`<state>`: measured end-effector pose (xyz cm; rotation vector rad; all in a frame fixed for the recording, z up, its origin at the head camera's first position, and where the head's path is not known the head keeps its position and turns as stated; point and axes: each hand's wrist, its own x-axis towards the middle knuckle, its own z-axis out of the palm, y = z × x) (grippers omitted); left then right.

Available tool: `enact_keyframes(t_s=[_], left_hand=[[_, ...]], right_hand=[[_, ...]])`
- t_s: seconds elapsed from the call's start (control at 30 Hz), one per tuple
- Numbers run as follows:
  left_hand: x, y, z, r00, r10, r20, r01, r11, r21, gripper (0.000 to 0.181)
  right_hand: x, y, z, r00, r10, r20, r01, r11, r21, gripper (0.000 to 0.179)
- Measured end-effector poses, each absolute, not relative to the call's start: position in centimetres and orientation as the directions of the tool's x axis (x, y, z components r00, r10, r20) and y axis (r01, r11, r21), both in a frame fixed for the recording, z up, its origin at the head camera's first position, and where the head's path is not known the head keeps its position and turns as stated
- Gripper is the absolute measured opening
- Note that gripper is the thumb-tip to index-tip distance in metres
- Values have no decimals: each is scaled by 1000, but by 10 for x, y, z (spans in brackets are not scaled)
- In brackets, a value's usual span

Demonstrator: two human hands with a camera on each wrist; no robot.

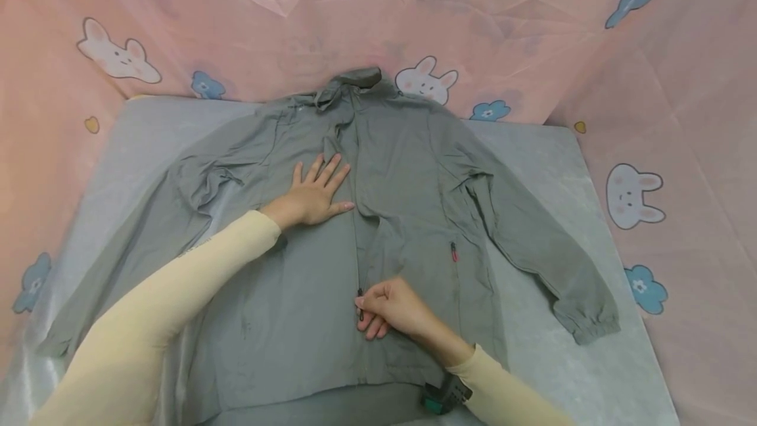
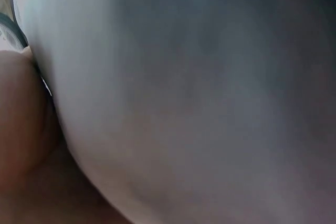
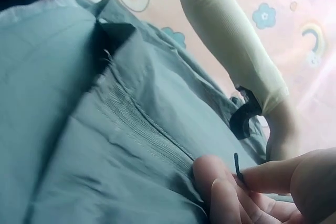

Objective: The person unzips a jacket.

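Note:
A grey zip-up jacket (image 1: 307, 321) lies front up, its collar (image 1: 361, 77) at the far side and its sleeves spread to both sides. My left hand (image 1: 313, 199) rests flat on the chest, fingers spread, with the thumb at the front zipper line. Lower down the front, my right hand (image 1: 387, 307) pinches the dark zipper pull (image 1: 361, 313) between thumb and finger. In the right wrist view the pull's cord end (image 3: 238, 166) sticks out from the fingertips, and the zipper strip (image 3: 152, 135) runs toward the hem. Blurred grey cloth (image 2: 184, 103) fills most of the left wrist view.
The jacket covers much of a grey tabletop (image 1: 544, 156). Pink cloth (image 1: 355, 25) printed with rabbits and blue flowers hangs behind and at both sides. A small red-tipped pocket zipper pull (image 1: 454, 252) shows right of the front zipper. A dark wrist device (image 1: 443, 396) is by the right sleeve.

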<state>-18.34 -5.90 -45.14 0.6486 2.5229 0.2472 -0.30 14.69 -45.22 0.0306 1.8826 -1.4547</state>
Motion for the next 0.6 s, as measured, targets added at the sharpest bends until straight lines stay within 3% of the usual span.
enact_keyframes(t_s=[0.37, 0.6], left_hand=[[-193, -67, -458, -753, 536, -381, 421, 838, 348, 77], [-170, -70, -444, -800, 512, -313, 393, 842, 370, 71]], right_hand=[[-1, 145, -455, -722, -403, -563, 483, 289, -827, 27], [-10, 144, -458, -722, -411, -557, 482, 279, -831, 27]])
